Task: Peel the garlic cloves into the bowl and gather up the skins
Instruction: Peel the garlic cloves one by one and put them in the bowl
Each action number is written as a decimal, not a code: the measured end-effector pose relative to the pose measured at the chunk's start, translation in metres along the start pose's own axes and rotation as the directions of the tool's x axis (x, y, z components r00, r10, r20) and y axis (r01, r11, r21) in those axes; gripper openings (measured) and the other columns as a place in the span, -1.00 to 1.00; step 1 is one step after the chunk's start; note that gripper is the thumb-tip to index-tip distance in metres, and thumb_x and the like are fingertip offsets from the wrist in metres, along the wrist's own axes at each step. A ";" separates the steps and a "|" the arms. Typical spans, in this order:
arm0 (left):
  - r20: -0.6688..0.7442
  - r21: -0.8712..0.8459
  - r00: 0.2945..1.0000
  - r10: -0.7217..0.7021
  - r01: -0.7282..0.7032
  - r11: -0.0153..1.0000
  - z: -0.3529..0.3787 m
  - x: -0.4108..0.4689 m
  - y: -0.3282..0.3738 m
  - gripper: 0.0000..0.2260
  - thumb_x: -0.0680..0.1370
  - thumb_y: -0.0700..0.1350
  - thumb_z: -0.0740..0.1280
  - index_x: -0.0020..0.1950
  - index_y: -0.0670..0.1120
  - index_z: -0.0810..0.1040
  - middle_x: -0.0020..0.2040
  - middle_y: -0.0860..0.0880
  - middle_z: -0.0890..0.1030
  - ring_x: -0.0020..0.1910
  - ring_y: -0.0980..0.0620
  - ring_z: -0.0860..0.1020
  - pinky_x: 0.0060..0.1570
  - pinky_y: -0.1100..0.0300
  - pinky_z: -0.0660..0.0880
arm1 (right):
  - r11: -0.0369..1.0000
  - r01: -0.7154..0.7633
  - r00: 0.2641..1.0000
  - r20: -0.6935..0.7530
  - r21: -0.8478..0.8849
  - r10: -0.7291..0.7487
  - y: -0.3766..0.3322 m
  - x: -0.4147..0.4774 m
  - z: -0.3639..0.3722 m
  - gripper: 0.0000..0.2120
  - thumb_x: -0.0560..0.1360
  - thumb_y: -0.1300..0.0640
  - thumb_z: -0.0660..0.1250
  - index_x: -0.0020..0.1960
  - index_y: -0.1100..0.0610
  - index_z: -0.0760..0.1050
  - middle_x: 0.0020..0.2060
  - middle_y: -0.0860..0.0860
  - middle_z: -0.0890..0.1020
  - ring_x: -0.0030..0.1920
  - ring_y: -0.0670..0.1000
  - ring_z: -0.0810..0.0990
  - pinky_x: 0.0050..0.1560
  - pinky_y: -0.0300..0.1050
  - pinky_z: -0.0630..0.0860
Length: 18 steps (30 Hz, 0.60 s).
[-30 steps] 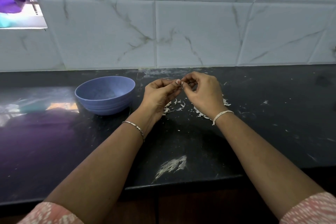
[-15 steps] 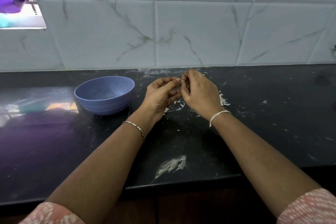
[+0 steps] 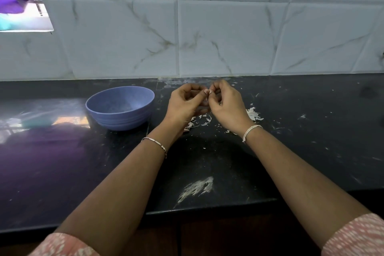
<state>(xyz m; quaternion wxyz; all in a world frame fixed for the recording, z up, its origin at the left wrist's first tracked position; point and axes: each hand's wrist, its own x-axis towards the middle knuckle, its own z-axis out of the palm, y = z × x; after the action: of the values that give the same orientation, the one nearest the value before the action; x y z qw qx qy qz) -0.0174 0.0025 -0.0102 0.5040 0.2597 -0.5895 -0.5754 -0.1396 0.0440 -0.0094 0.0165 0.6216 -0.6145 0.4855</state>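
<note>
Clove (image 3: 207,95) between left hand (image 3: 187,103) (and right hand (image 3: 226,104))

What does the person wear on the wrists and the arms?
A thin silver-coloured chain bracelet circles the left wrist, a white thread band the right. Both forearms are bare up to pink sleeves with a white pattern: left sleeve, right sleeve.

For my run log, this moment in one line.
left hand, right hand: pinch garlic clove; skins: on counter; bowl: left of hands
</note>
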 end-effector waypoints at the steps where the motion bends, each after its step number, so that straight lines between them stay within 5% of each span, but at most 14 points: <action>1: 0.018 0.056 1.000 0.014 -0.014 0.998 0.000 0.001 -0.001 -0.93 0.55 -0.27 0.38 0.03 -0.21 0.58 -0.15 -0.15 0.64 -0.24 -0.03 0.64 -0.24 0.13 0.65 | 0.999 -0.019 1.000 -0.003 0.049 0.019 0.001 0.001 -0.001 -0.94 0.55 0.18 0.28 -0.07 0.07 0.41 -0.29 -0.14 0.50 -0.34 -0.21 0.49 -0.27 -0.24 0.41; 4: 0.032 0.221 0.998 0.061 -0.067 0.973 -0.002 0.005 -0.005 -0.90 0.54 -0.26 0.41 0.03 -0.11 0.61 -0.06 -0.18 0.67 -0.15 -0.15 0.68 -0.17 0.03 0.65 | 0.989 -0.051 0.999 0.006 0.141 0.051 0.000 0.001 -0.002 -0.93 0.56 0.23 0.28 -0.07 0.09 0.43 -0.33 -0.15 0.51 -0.43 -0.30 0.47 -0.37 -0.42 0.31; 9: -0.035 0.374 0.992 0.120 -0.099 0.922 -0.005 0.009 -0.008 -0.83 0.50 -0.25 0.44 -0.12 0.04 0.65 -0.19 -0.12 0.70 -0.15 -0.18 0.68 -0.02 -0.12 0.63 | 0.999 -0.022 1.000 0.021 0.025 0.021 0.001 0.000 -0.002 -0.95 0.54 0.16 0.28 -0.06 0.05 0.41 -0.26 -0.09 0.55 -0.30 -0.12 0.51 -0.25 -0.14 0.45; 13: -0.058 0.426 0.987 0.148 -0.110 0.898 -0.005 0.009 -0.005 -0.91 0.50 -0.22 0.44 -0.05 -0.06 0.69 -0.22 -0.06 0.71 -0.21 -0.03 0.69 -0.06 0.11 0.64 | 0.993 0.049 0.999 0.018 -0.107 -0.047 0.002 -0.002 -0.002 -0.94 0.53 0.15 0.24 -0.06 0.03 0.37 -0.14 -0.08 0.51 -0.19 -0.05 0.48 -0.21 -0.09 0.39; 18: -0.067 0.562 0.980 0.188 -0.119 0.818 -0.006 0.007 -0.006 -0.94 0.49 -0.14 0.46 -0.07 -0.08 0.70 -0.35 0.14 0.60 -0.37 0.25 0.55 -0.26 0.51 0.45 | 0.997 0.014 0.989 -0.143 -0.077 -0.025 0.010 0.004 -0.010 -0.97 0.55 0.18 0.23 -0.03 0.08 0.38 -0.12 -0.02 0.47 -0.18 0.00 0.48 -0.15 -0.07 0.41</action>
<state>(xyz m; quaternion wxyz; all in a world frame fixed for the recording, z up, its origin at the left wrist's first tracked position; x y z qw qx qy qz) -0.0158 -0.0075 -0.0146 0.4857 0.3803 -0.7190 -0.3201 -0.1540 0.0453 -0.0071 0.0890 0.5900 -0.6234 0.5053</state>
